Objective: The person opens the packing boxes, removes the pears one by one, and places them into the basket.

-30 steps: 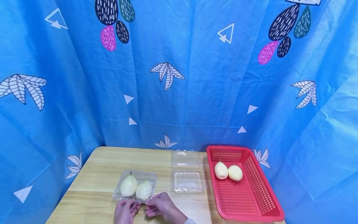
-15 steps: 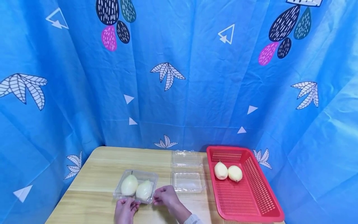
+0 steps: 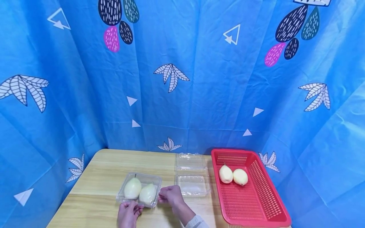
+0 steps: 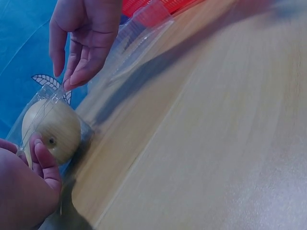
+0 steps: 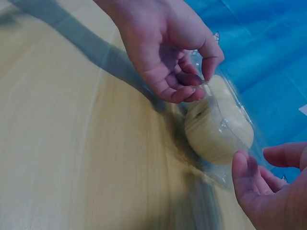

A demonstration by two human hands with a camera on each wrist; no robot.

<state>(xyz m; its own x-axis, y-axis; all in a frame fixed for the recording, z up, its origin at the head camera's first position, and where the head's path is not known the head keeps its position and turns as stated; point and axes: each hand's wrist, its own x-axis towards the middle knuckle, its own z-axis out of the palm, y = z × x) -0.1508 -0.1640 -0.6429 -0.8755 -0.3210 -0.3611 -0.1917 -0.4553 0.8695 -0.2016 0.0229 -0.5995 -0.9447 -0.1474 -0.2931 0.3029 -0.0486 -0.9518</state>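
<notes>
Around you, the largest thing is the blue curtain [image 3: 205,104], printed with white leaves, pale triangles and coloured drop shapes, folding round the back and sides of the wooden table [image 3: 94,196]. Toward the right of the table is the red basket [image 3: 245,205], its walls full of slots. Just beside it, on the basket's left, the unfolded clear container [image 3: 191,185] lies spread in two halves, one behind the other.

The filled clear container [image 3: 152,180] sits in front of you, left of the table's middle, its lid down over its fruit; through such glossy plastic it is hard to tell whether the rim is fully pressed together.

Your right hand [image 3: 172,195] is at that container's right side, thumb and fingers pinching its edge, a pale sleeve [image 3: 196,222] behind the wrist. Your left hand [image 3: 127,215] pinches the near edge between thumb and fingers, palm below the rim.

Smallest are the pears: inside the filled container, the left pear [image 3: 132,188] has its stem pointing away from you, and the right pear [image 3: 148,193] lies close beside it. Two loose pears [image 3: 226,174] rest side by side toward the far end of the basket.
</notes>
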